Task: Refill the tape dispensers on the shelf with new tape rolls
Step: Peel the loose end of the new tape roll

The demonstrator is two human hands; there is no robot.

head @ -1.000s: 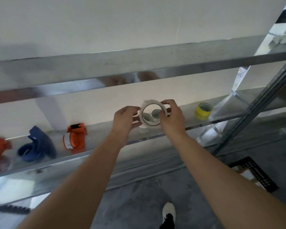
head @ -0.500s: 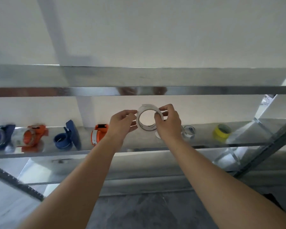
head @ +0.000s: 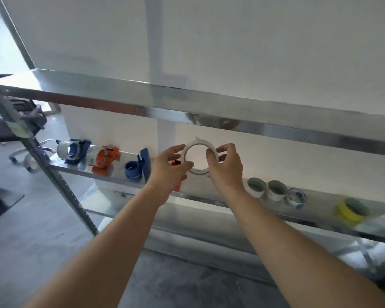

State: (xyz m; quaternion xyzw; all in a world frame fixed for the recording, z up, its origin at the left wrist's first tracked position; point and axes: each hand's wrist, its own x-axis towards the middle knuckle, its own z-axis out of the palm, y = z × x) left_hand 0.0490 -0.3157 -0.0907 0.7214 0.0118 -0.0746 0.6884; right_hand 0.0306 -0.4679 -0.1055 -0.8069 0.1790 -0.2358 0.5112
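Both hands hold a clear tape roll [head: 198, 144] upright in front of the metal shelf [head: 231, 197]. My left hand [head: 168, 166] pinches its left rim and my right hand [head: 226, 166] grips its right rim. On the shelf to the left stand a blue dispenser loaded with tape [head: 71, 150], an orange dispenser with tape [head: 102, 157] and a blue dispenser [head: 137, 167] with a bare hub. An orange dispenser [head: 176, 163] is mostly hidden behind my left hand. Right of my hands lie two white rolls [head: 256, 186], [head: 277, 190], a clear roll [head: 296, 196] and a yellow roll [head: 351, 211].
An upper shelf rail [head: 209, 112] runs across just above the hands. A perforated metal upright [head: 60, 181] slants down at the left. A wheeled chair base [head: 25, 156] stands on the grey floor at far left. The white wall is behind the shelf.
The view has swung left and tilted, so the shelf now slopes down to the right. Both hands still hold the roll, raised slightly; more dispensers and rolls have come into view.
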